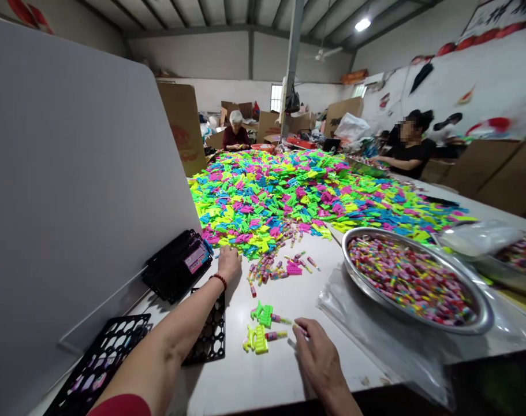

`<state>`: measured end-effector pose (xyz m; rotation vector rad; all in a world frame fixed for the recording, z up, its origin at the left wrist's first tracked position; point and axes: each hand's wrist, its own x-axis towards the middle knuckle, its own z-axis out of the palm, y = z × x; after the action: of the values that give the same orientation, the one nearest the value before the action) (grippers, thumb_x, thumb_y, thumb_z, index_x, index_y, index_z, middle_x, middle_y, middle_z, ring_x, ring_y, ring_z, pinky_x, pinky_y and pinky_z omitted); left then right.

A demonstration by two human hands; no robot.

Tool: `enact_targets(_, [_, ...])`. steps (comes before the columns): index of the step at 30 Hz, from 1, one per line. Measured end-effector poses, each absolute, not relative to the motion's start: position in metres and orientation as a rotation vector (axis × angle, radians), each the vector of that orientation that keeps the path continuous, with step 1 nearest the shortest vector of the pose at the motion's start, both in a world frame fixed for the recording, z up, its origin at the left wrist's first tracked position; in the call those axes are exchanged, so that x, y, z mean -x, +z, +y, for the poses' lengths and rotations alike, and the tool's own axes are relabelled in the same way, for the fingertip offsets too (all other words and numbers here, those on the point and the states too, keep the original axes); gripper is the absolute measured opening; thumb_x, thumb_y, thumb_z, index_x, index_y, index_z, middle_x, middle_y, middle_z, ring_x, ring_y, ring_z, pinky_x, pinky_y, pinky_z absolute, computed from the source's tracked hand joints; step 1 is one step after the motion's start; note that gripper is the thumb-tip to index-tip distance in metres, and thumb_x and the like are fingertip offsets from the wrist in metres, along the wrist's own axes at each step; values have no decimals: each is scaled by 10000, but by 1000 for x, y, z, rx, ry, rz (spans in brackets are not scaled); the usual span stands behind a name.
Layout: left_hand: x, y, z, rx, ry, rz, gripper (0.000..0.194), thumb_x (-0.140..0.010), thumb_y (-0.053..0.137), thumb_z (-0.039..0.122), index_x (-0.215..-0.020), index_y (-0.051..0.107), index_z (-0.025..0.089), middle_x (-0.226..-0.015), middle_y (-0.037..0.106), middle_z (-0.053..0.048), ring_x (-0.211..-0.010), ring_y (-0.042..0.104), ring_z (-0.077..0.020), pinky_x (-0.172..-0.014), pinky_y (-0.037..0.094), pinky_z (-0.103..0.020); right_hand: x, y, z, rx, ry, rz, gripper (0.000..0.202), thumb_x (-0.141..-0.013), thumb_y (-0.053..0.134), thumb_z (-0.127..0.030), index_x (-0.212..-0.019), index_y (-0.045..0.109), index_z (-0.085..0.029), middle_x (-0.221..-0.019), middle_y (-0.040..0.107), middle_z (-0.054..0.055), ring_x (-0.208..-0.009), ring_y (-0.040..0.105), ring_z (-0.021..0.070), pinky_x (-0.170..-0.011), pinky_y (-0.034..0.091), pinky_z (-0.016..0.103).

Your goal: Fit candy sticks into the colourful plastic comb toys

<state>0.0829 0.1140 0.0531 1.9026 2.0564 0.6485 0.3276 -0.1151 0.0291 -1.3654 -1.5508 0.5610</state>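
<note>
My left hand (230, 263) reaches to the near left edge of a big pile of colourful plastic pieces (263, 202); its fingers are bent and what they hold, if anything, is hidden. My right hand (317, 349) is low on the white table, thumb and index finger pinched on a small candy tube (301, 328). Left of it lie a green plastic piece (263, 314) and a yellow plastic piece (257, 340), each with a candy tube at its right end. Loose candy tubes (263, 268) and a pink piece (294, 269) lie farther back.
A metal bowl (483, 315) full of candy tubes stands at the right on clear plastic film (375, 329). Black trays (213, 332) lie under and beside my left arm, near a white panel (89, 162). Two people (235, 136) (412, 150) sit across the table.
</note>
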Motion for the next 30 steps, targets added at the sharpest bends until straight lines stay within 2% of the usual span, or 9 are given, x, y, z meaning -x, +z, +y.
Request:
enact_targets(3, [-85,49,105,-1849,688,2024,166,-799,621,237,-923,551,152,-1105,532,-120,-1140,466,-270,-982,371,-354,-321,38,-134,1395,813,-1348,208,-893,646,-453,-922,674,-248,-815,641,45,-752,594,240,-679,492,361])
enact_targets(6, [-83,51,101,-1721,746,2031,288,-707,713,274,-882,520,149,-1102,527,-145,-1170,451,-322,-957,380,-382,-313,49,-140,1353,1018,-1161,265,-828,725,-489,-878,695,-230,-732,601,19,-685,552,205,-613,492,324])
enact_targets(8, [-82,55,101,-1634,797,1999,336,-618,769,262,-786,492,173,-1030,551,-130,-1154,463,-347,-919,392,-385,-308,59,-141,1272,1097,-1116,279,-817,737,-498,-872,696,-228,-809,625,36,-755,570,212,-620,508,308])
enact_targets(11, [-81,65,97,-1490,942,1898,331,-602,751,228,-716,442,198,-877,562,-54,-1013,536,-282,-824,417,-336,-300,73,-141,1176,1153,-1090,304,-836,713,-525,-867,670,-225,-971,660,67,-909,598,234,-728,531,322])
enact_targets(15, [-84,80,74,-1240,1157,1678,283,-681,703,276,-809,464,197,-810,532,7,-775,554,-160,-698,444,-269,-295,80,-146,1146,1274,-994,424,-871,661,-569,-1113,601,-226,-836,664,42,-866,633,227,-807,532,369])
enact_targets(18, [-87,92,38,-1061,1187,1449,337,-671,730,299,-897,507,185,-810,551,15,-690,554,-112,-646,478,-234,-293,79,-151,1095,1305,-983,551,-886,627,-596,-1281,517,-227,-834,641,24,-713,611,181,-719,524,340])
enact_targets(22, [-92,107,-27,-875,1101,1223,378,-609,806,281,-869,555,167,-802,599,-4,-658,579,-97,-576,500,-191,-290,82,-154,1116,1294,-1080,489,-914,586,-583,-1242,638,-225,-834,612,21,-645,509,137,-660,459,301])
enact_targets(26, [-97,120,-83,-745,990,1058,411,-603,855,265,-913,614,141,-902,666,-51,-713,634,-116,-579,547,-188,-284,88,-157,1063,1364,-1056,433,-870,668,-535,-1194,695,-249,-920,652,37,-702,509,146,-650,434,288])
enact_targets(30, [-101,125,-114,-644,929,931,491,-560,908,211,-952,626,122,-911,691,-55,-699,649,-114,-536,546,-165,-277,89,-161,989,1421,-992,278,-841,735,-443,-1028,728,-238,-889,663,17,-692,495,128,-642,418,259])
